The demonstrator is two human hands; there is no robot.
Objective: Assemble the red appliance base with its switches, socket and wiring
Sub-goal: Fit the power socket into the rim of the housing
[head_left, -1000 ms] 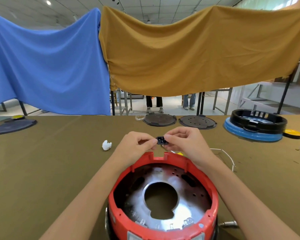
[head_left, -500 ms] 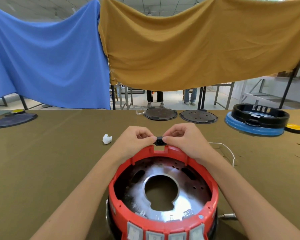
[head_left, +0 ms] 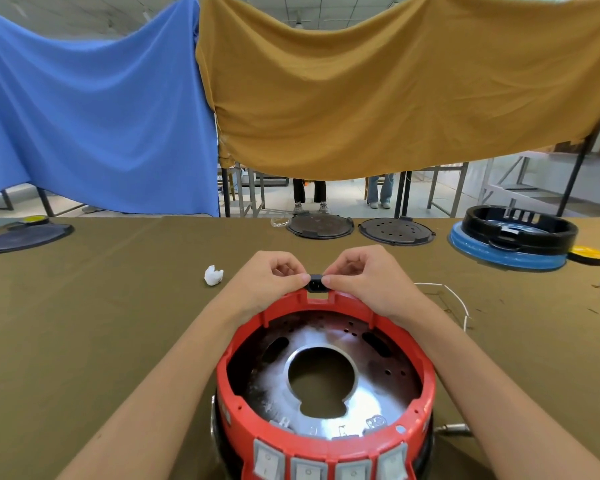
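Red base: the red appliance base [head_left: 326, 441] stood at the lower centre of the frame on the olive tabletop [head_left: 84, 341], open side up, with a shiny metal plate [head_left: 364, 407] and its round hole showing inside.
Switches: a row of grey rocker switches [head_left: 307, 471] sat in the near wall of the base, at the bottom edge of the frame.
Socket: a small black socket [head_left: 316, 283] was at the far rim of the base, just above a rectangular notch [head_left: 317, 295]; whether it had seated in the notch could not be told from this angle.
Left hand: the left hand [head_left: 271, 282] pinched the left end of the socket, its grip clamped on it between thumb and curled forefinger.
Right hand: the right hand [head_left: 364, 278] pinched the right end of the socket the same way, its grip clamped on the part.
Wiring: a thin white wire [head_left: 454, 297] lay on the tabletop at centre right, beside the right forearm.
Other parts: a small white piece [head_left: 213, 274] lay left of the hands; two dark round plates [head_left: 320, 226] sat along the far edge at upper centre; a black ring on a blue disc [head_left: 513, 237] sat at the right.
Backdrop: a blue cloth [head_left: 94, 109] and a mustard cloth [head_left: 395, 84] hung across the upper frame.
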